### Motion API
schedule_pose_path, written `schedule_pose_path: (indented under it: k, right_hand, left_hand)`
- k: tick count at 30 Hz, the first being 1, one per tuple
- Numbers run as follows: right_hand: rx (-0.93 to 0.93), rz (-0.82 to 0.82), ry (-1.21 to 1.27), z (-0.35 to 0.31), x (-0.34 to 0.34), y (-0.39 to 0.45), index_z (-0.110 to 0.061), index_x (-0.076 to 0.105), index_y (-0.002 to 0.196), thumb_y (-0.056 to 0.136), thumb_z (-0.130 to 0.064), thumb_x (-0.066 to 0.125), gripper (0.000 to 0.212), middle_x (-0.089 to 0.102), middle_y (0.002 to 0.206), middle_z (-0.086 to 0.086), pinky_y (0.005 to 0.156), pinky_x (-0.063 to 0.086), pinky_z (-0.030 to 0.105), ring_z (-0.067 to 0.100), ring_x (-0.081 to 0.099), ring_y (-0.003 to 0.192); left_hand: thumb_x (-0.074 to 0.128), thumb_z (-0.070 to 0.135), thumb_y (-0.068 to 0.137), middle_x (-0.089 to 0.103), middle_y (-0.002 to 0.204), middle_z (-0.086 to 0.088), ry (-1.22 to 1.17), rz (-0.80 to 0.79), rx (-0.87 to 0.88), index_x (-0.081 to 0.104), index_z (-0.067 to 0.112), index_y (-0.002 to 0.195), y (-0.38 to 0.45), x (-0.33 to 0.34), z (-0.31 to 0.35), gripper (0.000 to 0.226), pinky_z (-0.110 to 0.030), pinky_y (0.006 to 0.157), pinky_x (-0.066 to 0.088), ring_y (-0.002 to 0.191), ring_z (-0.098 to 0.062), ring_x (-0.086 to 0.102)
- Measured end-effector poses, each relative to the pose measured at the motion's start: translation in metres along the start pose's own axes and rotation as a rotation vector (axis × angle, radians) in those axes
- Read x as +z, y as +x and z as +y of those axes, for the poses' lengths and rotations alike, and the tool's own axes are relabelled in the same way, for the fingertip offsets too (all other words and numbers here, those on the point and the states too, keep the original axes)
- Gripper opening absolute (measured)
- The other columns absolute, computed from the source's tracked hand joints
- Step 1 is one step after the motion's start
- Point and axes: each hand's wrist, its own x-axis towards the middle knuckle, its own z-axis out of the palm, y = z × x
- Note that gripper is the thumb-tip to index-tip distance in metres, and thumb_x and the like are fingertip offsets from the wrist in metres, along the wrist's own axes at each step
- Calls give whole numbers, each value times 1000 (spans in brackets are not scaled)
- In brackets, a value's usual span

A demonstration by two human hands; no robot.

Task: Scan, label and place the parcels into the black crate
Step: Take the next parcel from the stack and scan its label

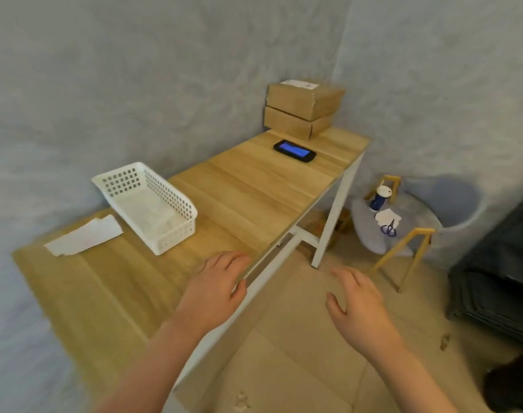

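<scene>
- The long light-wood counter with white metal legs runs from the near left toward the far corner of the grey-blue walls.
- Two brown cardboard parcels sit stacked one on the other at the counter's far end, against the corner; the upper one carries a white label on its top face.
- Just in front of the stack lies a black handheld scanner with a lit blue screen, flat on the wood.
- A white perforated plastic basket stands mid-counter near the wall side, with a white sheet of paper lying just to its left.
- The left hand rests palm down on the counter's near edge, fingers spread and slack, holding nothing.
- The right hand hovers off the counter over the beige floor, fingers loosely spread, also holding nothing.
- Both hands are well apart from the parcels, which lie far ahead of them, with the scanner between.
- A black crate stands on the floor at the right edge, to the right of the right hand.
- A small round grey chair with wooden legs holds blue-handled scissors, paper and a blue cylindrical container.
</scene>
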Motion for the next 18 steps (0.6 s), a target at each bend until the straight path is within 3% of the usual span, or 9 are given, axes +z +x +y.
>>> schedule_pose_path:
  k: [3,6,9,18]
  right_hand:
    - [53,32,-17,40,-17,50,-20,48,137,94,-29,56,45,49,137,-2,105,40,34,18,48,125]
    - [101,63,-4,82,-27,96,-21,51,134,93,-30,58,43,52,135,-1,105,43,36,20,49,125]
    - [127,95,8,122,-35,148,-20,53,132,93,-34,59,41,54,132,-1,101,44,37,21,52,122]
    - [70,114,59,228,-80,332,-22,48,138,97,-37,54,44,49,140,-1,103,41,35,19,47,127]
  left_hand:
    - [31,41,92,50,142,8,-10,-18,38,51,26,139,77,13,13,52,-35,107,39,133,-15,44]
    - [48,31,97,49,143,8,-41,-39,76,49,26,140,145,32,26,44,-33,109,36,134,-14,41]
    - [50,29,97,46,146,9,-51,-45,84,48,27,141,213,52,37,44,-34,110,38,134,-13,41]
    - [50,33,97,48,144,5,-163,74,-37,48,24,141,398,94,75,45,-39,113,38,136,-12,39]
